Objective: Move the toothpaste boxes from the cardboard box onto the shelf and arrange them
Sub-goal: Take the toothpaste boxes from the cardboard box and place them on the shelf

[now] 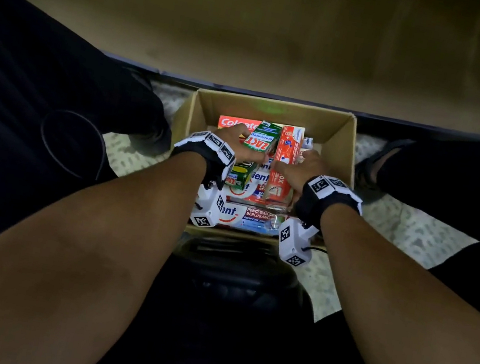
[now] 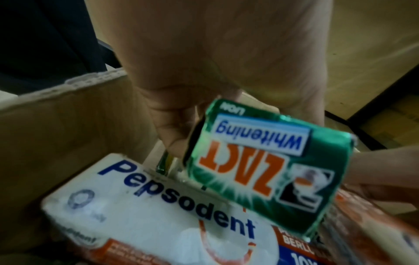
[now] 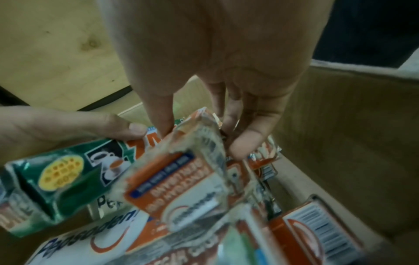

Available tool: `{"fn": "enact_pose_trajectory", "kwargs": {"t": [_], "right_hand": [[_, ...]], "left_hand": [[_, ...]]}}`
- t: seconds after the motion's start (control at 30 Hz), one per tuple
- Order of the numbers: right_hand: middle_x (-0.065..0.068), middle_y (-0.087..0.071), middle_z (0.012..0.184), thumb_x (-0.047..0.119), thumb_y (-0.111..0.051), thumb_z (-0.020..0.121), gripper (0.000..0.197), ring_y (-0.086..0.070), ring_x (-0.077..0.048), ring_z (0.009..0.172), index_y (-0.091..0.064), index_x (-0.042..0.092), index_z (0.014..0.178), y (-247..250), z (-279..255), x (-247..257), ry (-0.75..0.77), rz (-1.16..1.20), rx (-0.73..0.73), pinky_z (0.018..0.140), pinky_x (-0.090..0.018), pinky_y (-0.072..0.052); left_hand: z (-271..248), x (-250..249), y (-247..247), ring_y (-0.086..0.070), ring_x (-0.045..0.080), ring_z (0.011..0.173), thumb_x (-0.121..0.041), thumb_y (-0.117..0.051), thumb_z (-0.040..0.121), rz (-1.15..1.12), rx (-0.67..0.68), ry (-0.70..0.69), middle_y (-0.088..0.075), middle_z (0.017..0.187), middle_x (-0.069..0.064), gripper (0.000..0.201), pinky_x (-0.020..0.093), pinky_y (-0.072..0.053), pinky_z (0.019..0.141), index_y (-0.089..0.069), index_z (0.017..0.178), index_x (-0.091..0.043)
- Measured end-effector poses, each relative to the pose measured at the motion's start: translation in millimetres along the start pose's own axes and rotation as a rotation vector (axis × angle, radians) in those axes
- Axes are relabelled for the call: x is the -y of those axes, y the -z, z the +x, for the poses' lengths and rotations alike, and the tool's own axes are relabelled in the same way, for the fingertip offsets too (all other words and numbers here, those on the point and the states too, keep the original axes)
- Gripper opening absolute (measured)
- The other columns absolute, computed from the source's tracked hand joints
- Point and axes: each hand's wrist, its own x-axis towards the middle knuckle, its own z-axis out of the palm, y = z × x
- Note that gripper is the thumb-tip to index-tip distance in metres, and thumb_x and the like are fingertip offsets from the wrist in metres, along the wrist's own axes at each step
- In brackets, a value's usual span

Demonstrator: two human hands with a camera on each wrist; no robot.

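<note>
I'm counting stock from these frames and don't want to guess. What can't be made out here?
- Head view: how many boxes the cardboard box holds; both hands and wrist cameras cover the pile.
- Right wrist view: the orange box brand; print blurred.
- Left wrist view: the green Zact box far end; left hand hides it.

Both bare forearms reach forward and down, wrists banded; the left hand (image 1: 234, 142) has fingers and thumb curled in a pinch; the right hand (image 1: 305, 169) seems likewise curled, fingertips (image 3: 243, 145) pressed together, blurred.
</note>
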Motion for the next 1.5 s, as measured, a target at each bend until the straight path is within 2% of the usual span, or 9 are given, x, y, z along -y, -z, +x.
{"fn": "enact_pose_trajectory", "kwargs": {"t": [0.13,0.2,0.4,0.6,0.77,0.97,1.13,1.3,1.5], "right_hand": [[0.003,-0.072,0.096,0.033,-0.082,0.074,0.027,-0.072,-0.022,0.090,-0.059,0.032,0.088,5.4,-9.4,5.0,-0.004,0.107,0.042,0.087,-0.042,-0.058],[0.008,-0.068,0.083,0.022,-0.080,0.080,0.029,-0.071,-0.021,0.087,-0.054,0.033,0.079,10.2,-12.9,6.2,-0.016,0.155,0.078,0.088,-0.041,-0.057],[-0.006,-0.075,0.104,0.010,-0.082,0.078,0.040,-0.073,-0.024,0.086,-0.067,0.022,0.113,12.4,-18.3,2.6,-0.050,0.344,0.143,0.088,-0.050,-0.057],[-0.001,-0.071,0.103,0.005,-0.078,0.082,0.039,-0.064,-0.010,0.069,-0.066,0.018,0.117,32.7,-49.2,13.8,0.037,0.448,0.123,0.059,-0.027,-0.050],[-0.003,-0.069,0.121,0.006,-0.078,0.082,0.055,-0.066,-0.016,0.084,-0.058,0.013,0.133,57.5,-79.5,28.8,0.170,0.465,0.079,0.061,-0.024,-0.050],[-0.007,-0.073,0.113,0.012,-0.081,0.080,0.056,-0.071,-0.012,0.076,-0.061,0.020,0.132,91.2,-123.5,55.1,0.294,0.530,0.021,0.051,-0.023,-0.054],[-0.002,-0.076,0.103,0.016,-0.083,0.078,0.062,-0.074,-0.017,0.082,-0.058,0.026,0.134,123.9,-166.8,84.9,0.443,0.555,-0.024,0.061,-0.029,-0.056],[0.002,-0.076,0.100,0.016,-0.081,0.081,0.060,-0.074,-0.013,0.082,-0.058,0.025,0.136,159.2,-206.0,119.9,0.622,0.543,-0.085,0.062,-0.025,-0.056],[0.004,-0.072,0.099,0.022,-0.080,0.082,0.057,-0.072,-0.013,0.083,-0.057,0.030,0.134,204.1,-248.9,163.8,0.803,0.454,-0.193,0.064,-0.030,-0.059]], "left_hand": [[-5.4,-1.9,-1.3,-0.055,0.012,0.089,-0.058,-0.074,0.075,-0.012,-0.053,-0.027,-0.064,0.112,-0.006,0.065,0.020,-0.039,0.073,-0.054,0.127,-0.025],[-9.6,-2.6,-0.3,-0.055,0.012,0.088,-0.054,-0.073,0.079,-0.052,-0.071,-0.032,-0.062,0.106,-0.005,0.059,0.019,-0.039,0.075,-0.056,0.127,-0.024],[-24.9,-3.5,8.2,-0.063,0.003,0.072,-0.054,-0.072,0.078,-0.174,-0.093,-0.030,-0.068,0.087,-0.011,0.042,0.016,-0.044,0.065,-0.066,0.110,-0.027],[-58.2,-18.0,19.5,-0.065,-0.001,0.068,-0.053,-0.072,0.078,-0.266,-0.142,-0.080,-0.072,0.088,-0.015,0.039,0.017,-0.048,0.056,-0.068,0.109,-0.029],[-91.1,-37.5,32.9,-0.064,-0.001,0.070,-0.049,-0.070,0.083,-0.317,-0.206,-0.191,-0.066,0.086,-0.016,0.029,0.018,-0.050,0.059,-0.058,0.102,-0.030],[-127.5,-66.7,56.3,-0.062,0.001,0.076,-0.056,-0.065,0.084,-0.344,-0.360,-0.374,-0.068,0.093,-0.007,0.056,0.015,-0.043,0.055,-0.060,0.127,-0.020],[-154.9,-92.7,95.7,-0.068,0.006,0.084,-0.056,-0.065,0.082,-0.400,-0.419,-0.489,-0.068,0.102,-0.006,0.061,0.025,-0.056,0.068,-0.058,0.130,-0.019],[-186.0,-119.2,138.8,-0.071,0.020,0.090,-0.041,-0.068,0.087,-0.537,-0.494,-0.626,-0.073,0.101,0.003,0.034,0.043,-0.058,0.086,-0.067,0.115,-0.022],[-214.4,-158.4,190.8,-0.069,0.015,0.083,-0.042,-0.067,0.088,-0.585,-0.574,-0.783,-0.069,0.107,0.005,0.039,0.030,-0.057,0.057,-0.063,0.122,-0.023]]}}
